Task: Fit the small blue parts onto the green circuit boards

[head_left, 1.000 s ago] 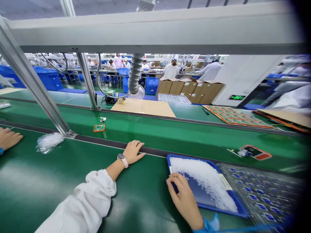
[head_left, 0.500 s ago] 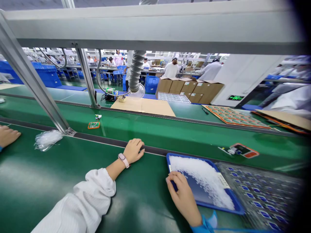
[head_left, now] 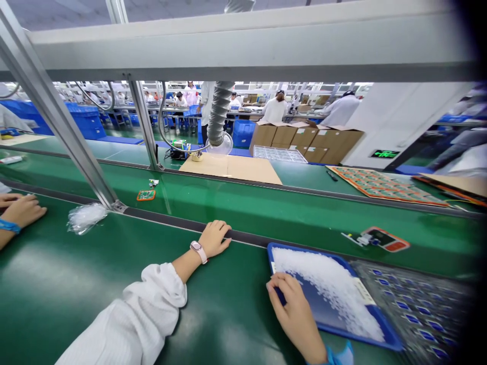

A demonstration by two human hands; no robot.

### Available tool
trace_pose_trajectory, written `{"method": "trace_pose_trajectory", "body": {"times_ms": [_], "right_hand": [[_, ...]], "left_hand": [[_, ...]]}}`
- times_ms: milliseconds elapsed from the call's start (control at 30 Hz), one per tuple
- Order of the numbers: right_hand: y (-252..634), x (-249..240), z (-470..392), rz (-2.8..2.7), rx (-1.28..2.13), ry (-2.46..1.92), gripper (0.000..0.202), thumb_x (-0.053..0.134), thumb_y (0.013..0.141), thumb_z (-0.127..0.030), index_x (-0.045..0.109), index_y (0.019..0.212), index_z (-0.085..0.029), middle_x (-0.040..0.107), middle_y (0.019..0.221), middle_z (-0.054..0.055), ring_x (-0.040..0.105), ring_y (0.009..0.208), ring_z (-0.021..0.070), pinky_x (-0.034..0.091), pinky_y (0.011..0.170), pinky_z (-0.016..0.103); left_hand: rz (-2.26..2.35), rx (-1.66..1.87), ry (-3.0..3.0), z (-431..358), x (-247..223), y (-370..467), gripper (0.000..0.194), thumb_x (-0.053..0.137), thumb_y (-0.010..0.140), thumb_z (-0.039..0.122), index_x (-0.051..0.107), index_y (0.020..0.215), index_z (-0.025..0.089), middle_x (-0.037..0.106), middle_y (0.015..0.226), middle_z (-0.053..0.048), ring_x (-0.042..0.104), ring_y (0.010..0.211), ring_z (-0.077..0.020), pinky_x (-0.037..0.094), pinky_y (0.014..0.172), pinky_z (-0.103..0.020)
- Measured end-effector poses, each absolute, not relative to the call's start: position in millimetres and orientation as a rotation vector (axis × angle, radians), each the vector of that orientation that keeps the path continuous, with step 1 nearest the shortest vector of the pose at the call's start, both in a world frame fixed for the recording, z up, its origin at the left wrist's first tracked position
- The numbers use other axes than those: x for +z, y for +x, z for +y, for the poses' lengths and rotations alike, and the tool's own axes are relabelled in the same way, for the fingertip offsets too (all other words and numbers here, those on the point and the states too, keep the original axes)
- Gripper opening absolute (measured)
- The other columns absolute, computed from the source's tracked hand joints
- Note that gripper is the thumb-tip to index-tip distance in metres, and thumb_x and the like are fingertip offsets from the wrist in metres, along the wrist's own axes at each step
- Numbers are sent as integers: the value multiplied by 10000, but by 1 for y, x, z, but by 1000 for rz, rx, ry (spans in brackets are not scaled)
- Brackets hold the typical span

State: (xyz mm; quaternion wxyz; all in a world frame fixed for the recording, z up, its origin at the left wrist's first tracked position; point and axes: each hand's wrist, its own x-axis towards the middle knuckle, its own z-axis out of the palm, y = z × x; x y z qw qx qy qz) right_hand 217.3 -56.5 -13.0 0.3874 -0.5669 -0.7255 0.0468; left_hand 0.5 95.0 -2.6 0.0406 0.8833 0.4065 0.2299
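My left hand [head_left: 215,238], in a white sleeve with a pink watch band [head_left: 199,252], rests on the dark edge strip between the bench and the green belt. Its fingers are slightly spread and hold nothing. My right hand [head_left: 297,317], with blue at the wrist, is at the left rim of a blue tray [head_left: 323,324]. Its thumb and fingers are pinched together; whatever is between them is too small to tell. White small pieces [head_left: 323,274] are heaped in the tray. Right of it lies a clear plastic tray [head_left: 414,304] with rows of dark blue parts.
On the green belt [head_left: 236,208] lie a small orange-edged board [head_left: 146,195] and a larger one [head_left: 391,239]. A clear plastic bag [head_left: 87,218] lies near a metal post [head_left: 72,121]. Another person's hands [head_left: 25,210] are at far left. A duct [head_left: 219,114] hangs beyond the belt.
The view has swung slightly left, showing more of the other person's hands. Both boards sit a little further left relative to the bench. My hands keep nearly the same pose.
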Motion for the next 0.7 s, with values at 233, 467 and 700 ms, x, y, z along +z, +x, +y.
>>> {"method": "trace_pose_trajectory", "body": {"times_ms": [233, 467, 700], "right_hand": [[221, -24, -56, -1767, 45, -1494, 106, 481, 862, -280, 561, 821, -225, 522, 970, 70, 496, 939, 237, 420, 811, 406], [221, -21, -56, -1792, 33, -1472, 122, 475, 862, -280, 557, 793, -221, 515, 941, 70, 487, 912, 232, 423, 784, 404], [220, -19, -56, -1794, 45, -1479, 126, 477, 861, -284, 562, 790, -223, 529, 931, 70, 500, 889, 225, 440, 769, 396]], "left_hand": [[1304, 605, 2731, 98, -16, 1, 533, 430, 869, 481, 392, 1324, 206, 378, 1401, -105, 303, 1304, -288, 297, 1040, -465], [1313, 610, 2739, 100, -16, 1, 599, 364, 893, 515, 298, 1395, 193, 229, 1489, -107, 201, 1369, -257, 235, 1091, -440], [1280, 427, 2726, 101, -23, -1, 588, 400, 867, 547, 380, 1346, 206, 344, 1436, -119, 316, 1319, -277, 249, 1073, -487]]}}
